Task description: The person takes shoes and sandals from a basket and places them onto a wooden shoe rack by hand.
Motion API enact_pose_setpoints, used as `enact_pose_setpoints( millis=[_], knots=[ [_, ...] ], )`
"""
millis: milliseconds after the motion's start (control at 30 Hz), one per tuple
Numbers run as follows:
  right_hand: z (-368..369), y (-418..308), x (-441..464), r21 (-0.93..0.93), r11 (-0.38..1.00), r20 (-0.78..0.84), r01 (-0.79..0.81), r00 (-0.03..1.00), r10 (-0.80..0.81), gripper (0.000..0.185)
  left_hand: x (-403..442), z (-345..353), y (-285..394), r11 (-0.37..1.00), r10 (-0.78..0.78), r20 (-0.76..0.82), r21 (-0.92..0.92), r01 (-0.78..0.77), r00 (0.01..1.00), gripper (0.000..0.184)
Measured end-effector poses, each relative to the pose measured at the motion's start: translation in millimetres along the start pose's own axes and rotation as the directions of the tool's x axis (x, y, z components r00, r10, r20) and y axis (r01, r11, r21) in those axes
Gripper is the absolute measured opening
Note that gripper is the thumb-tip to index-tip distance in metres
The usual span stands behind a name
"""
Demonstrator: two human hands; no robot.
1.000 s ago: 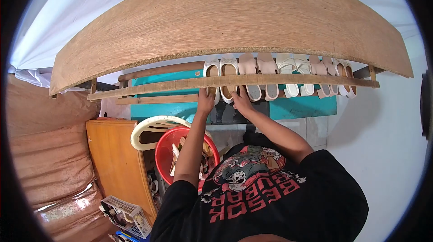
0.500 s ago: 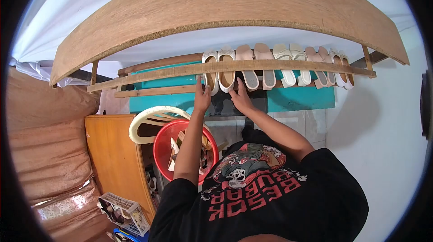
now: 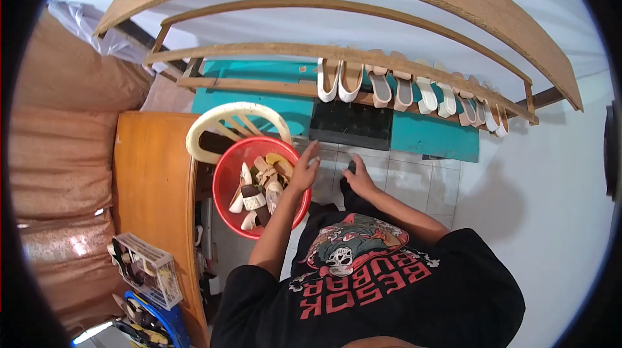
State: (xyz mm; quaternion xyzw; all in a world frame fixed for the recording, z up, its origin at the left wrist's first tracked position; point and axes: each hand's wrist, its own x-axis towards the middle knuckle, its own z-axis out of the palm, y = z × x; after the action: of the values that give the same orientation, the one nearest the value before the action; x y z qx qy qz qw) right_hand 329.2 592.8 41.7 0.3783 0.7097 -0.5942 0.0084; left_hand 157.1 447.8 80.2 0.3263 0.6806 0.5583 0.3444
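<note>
My left hand (image 3: pixel 304 168) hovers by the right side of a red basin (image 3: pixel 219 183), fingers apart and nothing in it. To its right, my right hand (image 3: pixel 361 177) is also empty, its fingers spread above the tiled floor. Inside the basin lie several loose shoes, among them a white flat (image 3: pixel 238 196) and a dark sandal with a white strap (image 3: pixel 254 199). Ahead of my hands, a pair of white flats (image 3: pixel 328 85) stands on a wooden rack (image 3: pixel 259 83). Pink-beige slides (image 3: pixel 403 96), white slides (image 3: pixel 426 98) and more shoes continue the row to the right.
A cream plastic chair (image 3: pixel 194 137) stands behind the basin. At left are an orange-brown wooden cabinet (image 3: pixel 155 173), a white crate of shoes (image 3: pixel 170 283) and a blue container (image 3: pixel 173 322). A black box-like object (image 3: pixel 350 126) sits below the rack, beside teal panels (image 3: pixel 434 135).
Both hands have let go of the white flats on the rack and drawn back toward my body. The view has shifted, showing more of the basin.
</note>
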Motion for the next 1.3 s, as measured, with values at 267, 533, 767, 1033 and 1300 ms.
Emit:
enact_pose_setpoints(
  millis=[267, 533, 767, 1033, 1300],
  knots=[
    [37.3, 29.5, -31.2, -0.280, 0.953, 0.426, 0.113, 0.905, 0.018, 0.073, -99.7, 45.6, -49.3, 0.947, -0.135, -0.020, -0.297, 0.123, 0.991, 0.052],
    [46.2, 15.9, 1.4, -0.243, 0.909, 0.782, 0.340, 0.623, -0.025, 0.044, -169.5, 74.8, -78.6, 0.846, -0.522, -0.380, -0.345, 0.406, 0.764, 0.051],
    [37.0, 20.6, -12.8, -0.266, 0.950, 0.823, 0.164, 0.551, 0.135, 0.035, -210.7, 139.4, -62.7, 0.827, -0.541, -0.504, -0.463, 0.319, 0.673, 0.052],
    [63.8, 55.8, -30.7, -0.412, 0.885, 0.882, 0.218, 0.337, 0.328, 0.036, -254.4, 159.1, -57.7, 0.771, -0.617, -0.592, -0.586, 0.248, 0.518, 0.050],
    [127.1, 3.0, -27.9, -0.532, 0.807, 0.813, 0.258, 0.423, 0.401, 0.049, -294.9, 108.1, -90.7, 0.738, -0.664, -0.635, -0.642, 0.208, 0.394, 0.046]
  ],
)
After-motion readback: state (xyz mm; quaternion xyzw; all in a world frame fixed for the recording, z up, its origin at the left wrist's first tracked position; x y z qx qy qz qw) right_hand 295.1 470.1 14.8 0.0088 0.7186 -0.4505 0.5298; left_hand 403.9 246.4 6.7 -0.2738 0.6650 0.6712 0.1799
